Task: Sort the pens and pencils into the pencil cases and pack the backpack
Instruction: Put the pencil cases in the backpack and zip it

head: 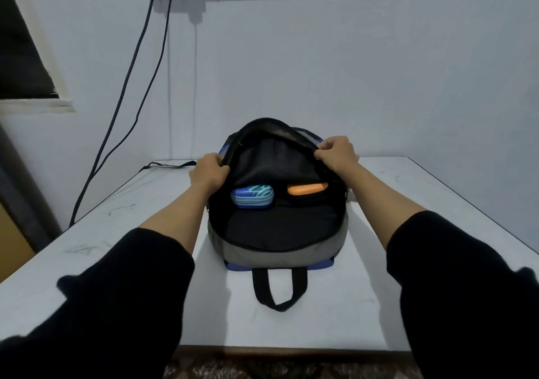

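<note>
A grey, blue and black backpack [262, 256] lies on the white table [379, 291] with its main compartment gaping toward me. Inside it sit a blue striped pencil case [252, 196] on the left and an orange pencil case [306, 188] on the right, half sunk in the dark lining. My left hand [208, 173] grips the left side of the raised front flap. My right hand [338, 152] pinches the flap's rim on the right. No loose pens or pencils are in view.
The backpack's black carry handle [278, 289] loops toward the table's near edge. Dark cables [131, 87] hang down the wall at the back left, and a black strap [172, 165] lies on the far left of the table. A wall stands close behind.
</note>
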